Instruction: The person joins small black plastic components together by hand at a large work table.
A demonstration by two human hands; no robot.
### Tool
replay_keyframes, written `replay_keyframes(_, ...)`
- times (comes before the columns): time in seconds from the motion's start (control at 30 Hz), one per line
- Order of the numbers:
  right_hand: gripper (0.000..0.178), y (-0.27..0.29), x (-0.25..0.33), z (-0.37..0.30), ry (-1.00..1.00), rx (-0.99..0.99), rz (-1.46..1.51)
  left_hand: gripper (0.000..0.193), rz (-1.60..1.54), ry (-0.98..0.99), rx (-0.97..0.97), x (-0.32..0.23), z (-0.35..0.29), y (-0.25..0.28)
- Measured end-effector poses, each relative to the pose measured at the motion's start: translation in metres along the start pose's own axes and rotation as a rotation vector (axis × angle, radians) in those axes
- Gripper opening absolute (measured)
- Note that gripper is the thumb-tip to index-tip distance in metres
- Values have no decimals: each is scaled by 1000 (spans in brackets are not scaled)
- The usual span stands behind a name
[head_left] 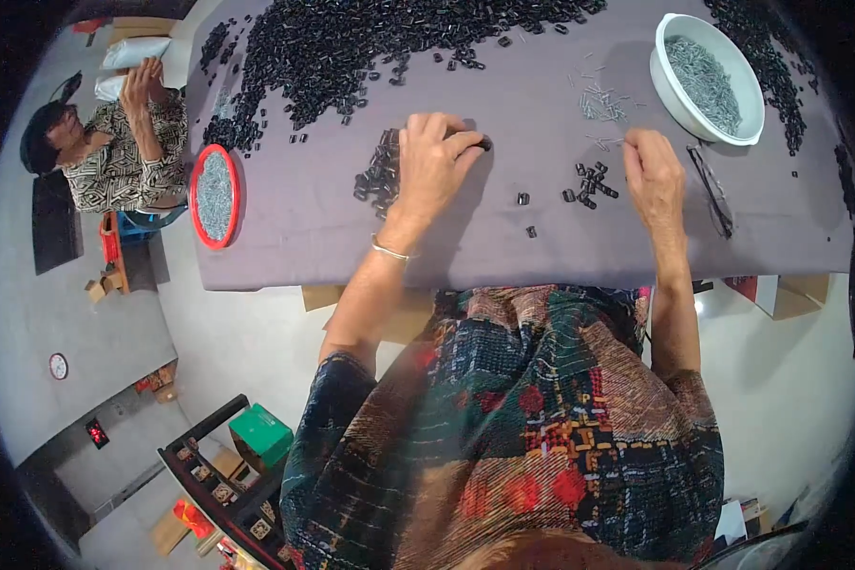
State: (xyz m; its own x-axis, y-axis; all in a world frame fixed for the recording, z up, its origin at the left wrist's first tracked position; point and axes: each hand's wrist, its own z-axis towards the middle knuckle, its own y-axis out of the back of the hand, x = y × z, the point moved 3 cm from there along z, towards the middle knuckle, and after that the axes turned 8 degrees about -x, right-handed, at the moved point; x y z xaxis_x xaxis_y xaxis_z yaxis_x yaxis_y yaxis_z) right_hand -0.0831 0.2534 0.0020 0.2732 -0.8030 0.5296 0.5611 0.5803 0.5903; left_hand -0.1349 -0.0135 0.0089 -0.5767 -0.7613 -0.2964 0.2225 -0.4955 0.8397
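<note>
My left hand (435, 163) pinches a small black piece (485, 142) between thumb and forefinger, above the grey cloth. Under and beside that hand lies a small heap of black pieces (378, 179). To the right, my right hand (655, 173) has its fingertips closed together at the edge of some loose silvery pins (602, 103); whatever they hold is too small to make out. Between the hands sits a cluster of black pieces (591, 185), with a single black piece (523, 199) apart to its left.
A white bowl of silvery pins (703, 84) stands at the far right, folded eyeglasses (711, 190) below it. A red-rimmed container of pins (216, 197) is by the left edge. Large black heaps (351, 52) cover the far side. Another person (114, 152) sits at the left.
</note>
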Motion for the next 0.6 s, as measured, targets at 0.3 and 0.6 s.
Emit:
replay_keyframes(0.3, 10, 7, 14, -9, -329, 16, 247, 11, -436, 391, 5, -28, -9, -14)
replay_keyframes(0.6, 8, 10, 28, -25, -465, 78, 445, 18, -1398, 899, -53, -44, -35, -15)
